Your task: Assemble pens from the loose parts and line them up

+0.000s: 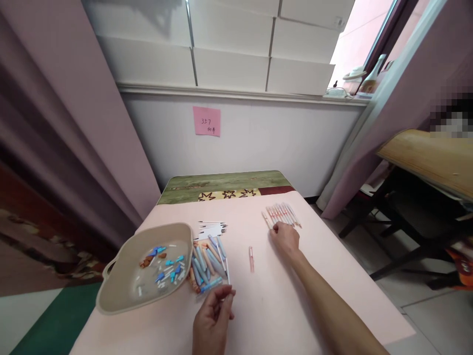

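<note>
My left hand is pinched near the front of the table, with a thin white pen refill standing up out of its fingertips. Just beyond it lies a pile of blue and orange pen barrels. At the right, my right hand has its fingers closed on the lower end of a pale pen, leftmost beside a row of similar pens. A single pink clear pen lies between my two hands. Several white refills with dark tips lie behind the barrels.
A beige basin at the left holds small blue, brown, white and clear parts. Pink sheeting covers most of the table, whose green patterned far end faces a wall with a pink note. A wooden table stands at the right.
</note>
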Tool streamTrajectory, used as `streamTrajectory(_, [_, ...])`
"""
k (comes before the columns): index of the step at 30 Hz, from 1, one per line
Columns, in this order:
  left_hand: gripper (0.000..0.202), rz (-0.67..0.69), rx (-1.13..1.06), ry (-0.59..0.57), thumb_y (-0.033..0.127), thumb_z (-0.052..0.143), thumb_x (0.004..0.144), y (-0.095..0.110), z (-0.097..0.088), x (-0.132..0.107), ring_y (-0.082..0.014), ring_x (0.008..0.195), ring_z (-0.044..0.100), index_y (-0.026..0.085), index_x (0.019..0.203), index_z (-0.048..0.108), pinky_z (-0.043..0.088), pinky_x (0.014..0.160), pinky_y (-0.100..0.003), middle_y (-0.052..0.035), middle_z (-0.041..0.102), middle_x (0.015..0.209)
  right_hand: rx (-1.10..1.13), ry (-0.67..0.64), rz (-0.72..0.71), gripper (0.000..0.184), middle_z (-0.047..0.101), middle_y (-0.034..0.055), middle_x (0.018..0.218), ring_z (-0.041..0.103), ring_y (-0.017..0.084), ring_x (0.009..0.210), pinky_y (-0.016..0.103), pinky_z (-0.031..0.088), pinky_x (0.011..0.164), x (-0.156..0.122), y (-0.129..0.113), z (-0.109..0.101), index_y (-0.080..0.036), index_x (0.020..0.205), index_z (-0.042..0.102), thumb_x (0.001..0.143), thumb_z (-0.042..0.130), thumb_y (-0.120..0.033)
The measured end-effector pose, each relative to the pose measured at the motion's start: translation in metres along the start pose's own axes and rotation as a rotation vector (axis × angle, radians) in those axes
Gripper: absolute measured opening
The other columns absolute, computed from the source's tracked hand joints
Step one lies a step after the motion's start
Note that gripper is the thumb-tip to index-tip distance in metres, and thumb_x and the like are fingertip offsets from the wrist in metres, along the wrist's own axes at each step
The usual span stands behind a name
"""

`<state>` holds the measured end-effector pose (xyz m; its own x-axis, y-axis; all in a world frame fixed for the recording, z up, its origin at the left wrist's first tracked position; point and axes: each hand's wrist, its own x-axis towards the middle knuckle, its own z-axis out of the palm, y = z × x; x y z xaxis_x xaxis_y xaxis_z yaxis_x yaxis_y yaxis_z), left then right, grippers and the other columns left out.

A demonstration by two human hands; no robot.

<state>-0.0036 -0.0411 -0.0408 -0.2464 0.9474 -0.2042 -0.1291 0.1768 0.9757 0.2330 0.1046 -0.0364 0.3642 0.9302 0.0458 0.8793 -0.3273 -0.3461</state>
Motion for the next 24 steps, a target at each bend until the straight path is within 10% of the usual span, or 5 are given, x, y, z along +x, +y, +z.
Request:
streamTrajectory(8, [0.037,0.019,0.17,-0.03,0.054,0.074,0.062,0.014,-0.025,-0.006,-0.0155,0.05,0.054,0.021,0.077,0.073,0.049,0.052,-0.027,-0.0059,0.071,0.072,-0.054,-0.015,0.045,0.025,0.071,0.0135,0.097,0.066,0.024,0.088,0.031,0.04,0.07,0.019,-0.003,-0.001,-0.016,0.094,0.068,0.085,0.054,-0.034])
streamTrajectory(24, [0.017,0.221,0.584,0.062,0.038,0.063,0.079,0.016,-0.075,0.003,-0.017,0.06,0.06,0.022,0.081,0.067,0.048,0.062,-0.026,-0.0012,0.067,0.07,0.287,-0.321,-0.176,0.038,0.063,0.0002,0.059,0.058,0.017,0.057,0.024,0.032,0.052,-0.094,-0.024,0.016,-0.022,0.067,0.058,0.085,0.049,-0.055])
